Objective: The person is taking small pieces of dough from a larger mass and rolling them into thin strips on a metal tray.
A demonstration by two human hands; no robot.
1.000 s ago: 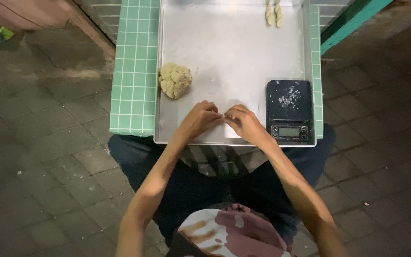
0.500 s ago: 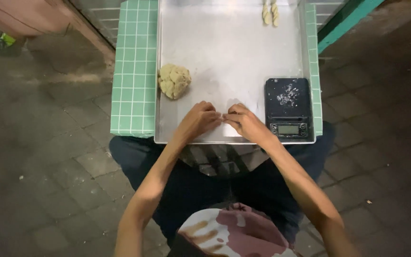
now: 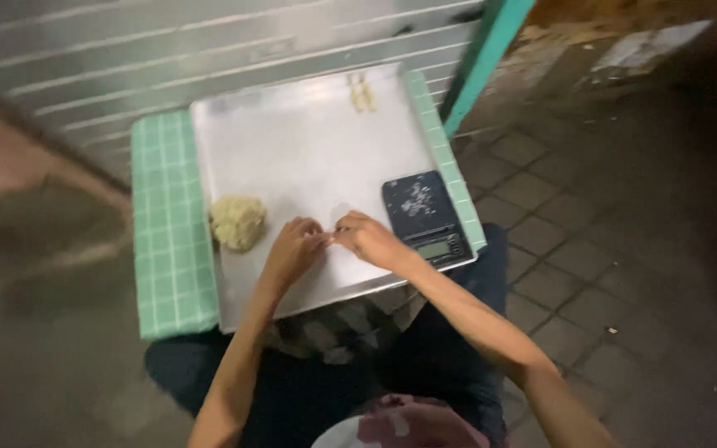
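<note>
The view has swung since a moment ago: the metal tray point(image 3: 309, 149), which sat square and centred before, now lies tilted toward the upper middle of the frame, with the brick floor point(image 3: 624, 249) filling the right side, so the head turned while the work itself barely moved. Both hands are where they were, low on the tray near its front edge, fingertips meeting over a small piece of dough point(image 3: 329, 239) that is mostly hidden; the left hand point(image 3: 292, 249) and the right hand point(image 3: 371, 241) are each curled, pinching or pressing that bit between them, and I cannot tell its exact shape. The bigger dough lump point(image 3: 238, 222) has not shifted, resting at the left edge of the tray, just beside the left hand but apart from it. Two small pale shaped pieces point(image 3: 363, 98) lie at the far edge of the tray, at upper centre, same as before. So the shaping of this one piece looks to be still under way, with most of the lump unused. A dark flat scale point(image 3: 425, 217) sits on the tray's right side, close by the right hand, dusted with pale crumbs, a small greyish display at its near end. The tray rests on a green and white checked tabletop point(image 3: 168, 249). No packages or signs show; a teal post point(image 3: 487, 58) rises at upper right
</note>
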